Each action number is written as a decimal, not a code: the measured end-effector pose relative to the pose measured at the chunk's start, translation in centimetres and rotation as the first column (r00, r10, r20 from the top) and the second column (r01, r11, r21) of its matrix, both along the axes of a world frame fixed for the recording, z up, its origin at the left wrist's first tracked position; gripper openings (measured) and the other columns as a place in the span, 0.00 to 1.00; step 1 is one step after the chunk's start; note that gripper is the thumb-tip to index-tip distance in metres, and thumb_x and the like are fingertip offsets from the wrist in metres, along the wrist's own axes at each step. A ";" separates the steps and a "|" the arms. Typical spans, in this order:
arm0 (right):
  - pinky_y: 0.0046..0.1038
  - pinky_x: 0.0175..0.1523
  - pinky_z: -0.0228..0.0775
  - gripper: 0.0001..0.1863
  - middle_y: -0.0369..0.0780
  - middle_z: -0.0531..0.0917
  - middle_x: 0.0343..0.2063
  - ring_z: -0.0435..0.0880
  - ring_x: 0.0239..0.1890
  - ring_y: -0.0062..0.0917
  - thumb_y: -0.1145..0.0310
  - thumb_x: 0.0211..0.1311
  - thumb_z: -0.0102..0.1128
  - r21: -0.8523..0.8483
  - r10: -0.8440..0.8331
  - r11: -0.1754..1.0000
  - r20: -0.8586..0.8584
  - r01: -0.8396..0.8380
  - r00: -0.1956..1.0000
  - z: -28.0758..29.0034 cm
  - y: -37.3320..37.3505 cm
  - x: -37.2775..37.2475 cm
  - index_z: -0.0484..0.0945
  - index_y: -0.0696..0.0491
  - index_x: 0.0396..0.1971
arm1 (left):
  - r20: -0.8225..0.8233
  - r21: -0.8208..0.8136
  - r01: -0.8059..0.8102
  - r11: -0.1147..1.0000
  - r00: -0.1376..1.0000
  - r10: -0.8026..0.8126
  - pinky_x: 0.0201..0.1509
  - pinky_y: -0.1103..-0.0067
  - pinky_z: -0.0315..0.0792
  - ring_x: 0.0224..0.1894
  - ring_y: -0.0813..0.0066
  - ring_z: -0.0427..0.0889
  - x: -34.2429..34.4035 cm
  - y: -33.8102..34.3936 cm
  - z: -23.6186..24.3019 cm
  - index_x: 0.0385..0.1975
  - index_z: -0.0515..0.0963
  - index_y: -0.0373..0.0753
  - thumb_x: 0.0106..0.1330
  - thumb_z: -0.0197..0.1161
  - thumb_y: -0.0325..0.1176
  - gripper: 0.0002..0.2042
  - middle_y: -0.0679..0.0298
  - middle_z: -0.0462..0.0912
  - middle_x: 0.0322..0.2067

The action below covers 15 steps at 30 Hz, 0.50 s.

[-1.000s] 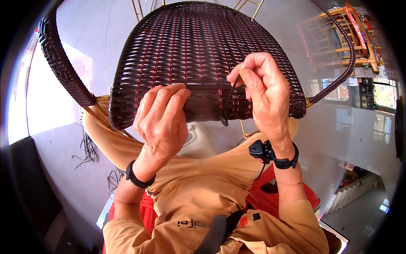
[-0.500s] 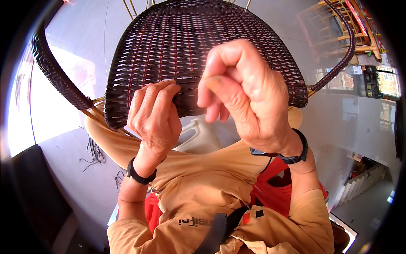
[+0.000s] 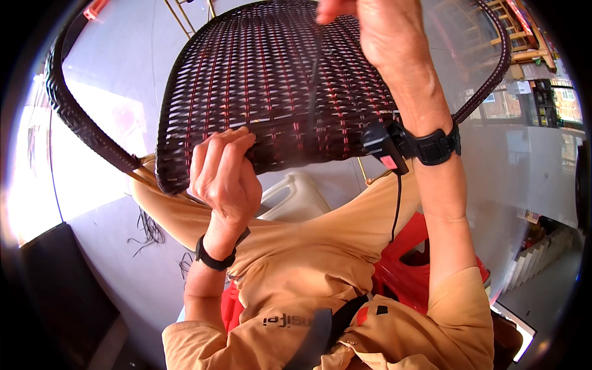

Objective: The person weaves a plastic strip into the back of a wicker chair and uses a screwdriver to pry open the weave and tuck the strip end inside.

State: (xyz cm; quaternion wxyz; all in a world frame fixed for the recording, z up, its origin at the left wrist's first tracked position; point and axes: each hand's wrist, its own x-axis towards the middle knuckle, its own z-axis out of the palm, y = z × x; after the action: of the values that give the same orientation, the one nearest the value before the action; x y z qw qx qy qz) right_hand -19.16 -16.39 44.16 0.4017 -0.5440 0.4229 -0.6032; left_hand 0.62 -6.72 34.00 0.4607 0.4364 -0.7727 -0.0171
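Note:
A dark brown wicker chair with thin red lines in its weave lies before me, its near edge at my knees. My left hand is closed over that near edge, fingers curled onto the weave and thumb hidden. Raised over the far right part of the weave, my right hand is partly cut off by the top of the picture. Its fingers are pinched on a thin dark weaving strand, blurred, which runs down to the weave near the front edge.
Curved woven armrests flank the seat. A pale plastic piece with an oval opening is below it, between my legs. Loose dark strands lie on the floor at left. A red plastic seat is under me; wooden frames stand far right.
My right hand has moved up and away from the front edge, drawing the dark strand taut. My left hand stays at the edge, and the chair has shifted slightly.

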 end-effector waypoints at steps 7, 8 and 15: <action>0.13 0.17 0.67 0.09 0.42 0.79 0.23 0.77 0.15 0.18 0.68 0.67 0.44 0.089 0.136 0.984 0.171 -0.152 0.976 1.2 3.3 0.3 0.66 0.59 0.38 | 0.006 0.133 0.030 0.991 0.999 -0.031 0.36 0.77 0.69 0.30 0.66 0.75 0.1 0.6 1.0 0.27 0.78 0.34 0.48 0.50 0.15 0.11 0.60 0.80 0.29; 0.12 0.17 0.66 0.09 0.42 0.79 0.23 0.77 0.15 0.18 0.68 0.67 0.44 0.103 0.144 0.980 0.242 -0.173 0.959 1.4 3.5 0.2 0.66 0.59 0.38 | 0.005 0.128 0.030 0.991 1.000 -0.031 0.36 0.77 0.69 0.30 0.66 0.75 0.1 0.4 1.0 0.27 0.78 0.34 0.48 0.50 0.15 0.11 0.60 0.80 0.29; 0.08 0.20 0.61 0.12 0.39 0.82 0.30 0.74 0.21 0.09 0.65 0.62 0.55 0.265 0.182 0.934 0.225 -0.240 0.957 -5.0 4.8 -2.2 0.79 0.58 0.37 | 0.022 0.066 -0.004 0.998 1.000 0.003 0.35 0.77 0.69 0.29 0.66 0.75 -0.2 -0.5 0.7 0.27 0.78 0.35 0.48 0.50 0.16 0.11 0.61 0.80 0.29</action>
State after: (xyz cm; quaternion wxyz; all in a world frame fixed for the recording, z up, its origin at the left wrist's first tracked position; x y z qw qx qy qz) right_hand -21.33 -11.57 39.18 0.5795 -0.4592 0.4038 -0.5388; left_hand 0.46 -7.26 34.67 0.4373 0.4530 -0.7760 -0.0369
